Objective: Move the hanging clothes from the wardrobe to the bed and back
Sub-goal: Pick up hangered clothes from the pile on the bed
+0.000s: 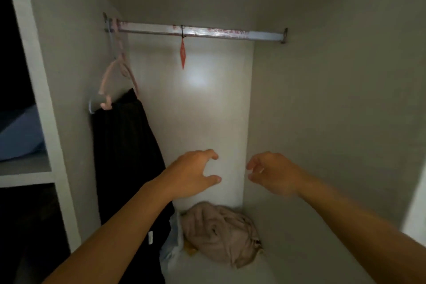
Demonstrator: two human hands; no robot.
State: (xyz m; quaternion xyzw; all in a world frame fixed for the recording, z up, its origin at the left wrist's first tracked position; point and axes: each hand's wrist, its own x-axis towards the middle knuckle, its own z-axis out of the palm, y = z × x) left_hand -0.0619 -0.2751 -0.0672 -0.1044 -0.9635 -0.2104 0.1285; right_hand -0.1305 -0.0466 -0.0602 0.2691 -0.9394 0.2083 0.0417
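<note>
White wardrobe walls (334,99) fill the view, dim and plain, with a bright patch of light on the back panel. At the far left end of the rail hangs the one garment left inside, a black garment (124,152), draped from a pale pink hanger (115,76) whose hook sits on the rail beside the left wall. A grey hanger (96,102) shows just behind the pink one, touching the top of the black cloth. The black garment falls straight down along the left wall and passes behind the left forearm.

The metal hanging rail (196,32) runs across the wardrobe from wall to wall, with red print along it. A small red tag (183,54) dangles from it on a dark loop, near the middle, well apart from the hangers.

Both hands reach into the wardrobe at mid height, holding nothing. The left hand (191,175) has its fingers spread and loosely curved, thumb toward the right. The right hand (274,174) faces it, fingers relaxed and slightly bent, with a ring on one finger. The two hands are near each other but apart.

Below them, on the wardrobe floor (219,272), lies a crumpled beige cloth (221,233) pushed into the back right corner. Just left of it sits something pale blue and white, too unclear to name. Beyond the left wall, a side shelf (25,166) holds a blue folded item (20,136).
</note>
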